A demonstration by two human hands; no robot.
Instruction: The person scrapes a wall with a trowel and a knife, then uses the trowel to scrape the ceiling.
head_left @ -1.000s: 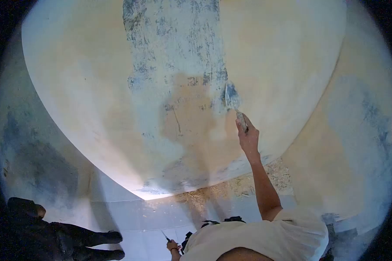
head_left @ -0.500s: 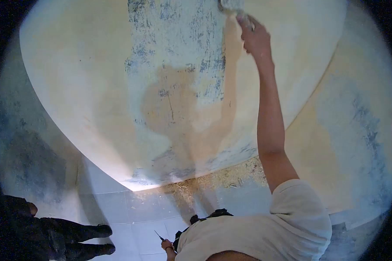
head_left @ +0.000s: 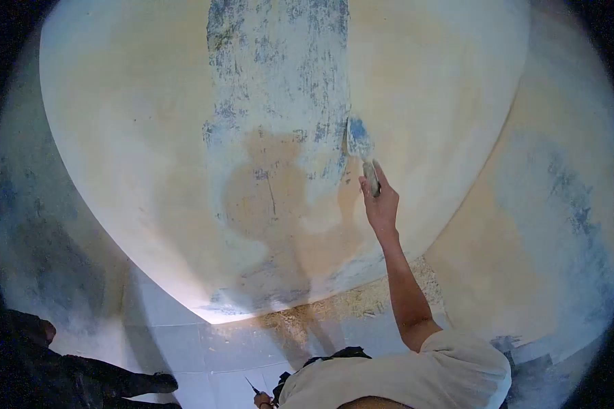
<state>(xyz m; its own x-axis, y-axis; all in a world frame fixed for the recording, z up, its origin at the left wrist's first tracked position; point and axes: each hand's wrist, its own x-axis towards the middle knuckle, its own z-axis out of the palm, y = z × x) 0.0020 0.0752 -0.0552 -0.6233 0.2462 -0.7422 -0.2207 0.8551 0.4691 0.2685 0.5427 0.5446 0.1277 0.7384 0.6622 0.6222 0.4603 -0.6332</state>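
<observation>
My right hand (head_left: 382, 204) is closed round the handle of a putty knife (head_left: 359, 138). Blue paint is smeared on the wide blade, which lies at the right edge of a scraped, blue-mottled strip (head_left: 280, 68) on a pale yellow wall (head_left: 430, 88). Low in the view, close to my body, my left hand (head_left: 262, 399) grips a thin-bladed tool with a dark handle (head_left: 253, 387); its narrow tip points up and left. The shadow of my head and arm falls across the wall's lower part.
Yellowish scrapings (head_left: 368, 298) lie on the pale tiled floor (head_left: 177, 347) along the wall's foot. At lower left a person in dark clothes (head_left: 82, 382) is partly in view. Another blue-patched wall surface (head_left: 559, 204) runs along the right.
My right hand has come down the wall with the putty knife, from the top of the view to about mid-height. My left hand stays low with its tool.
</observation>
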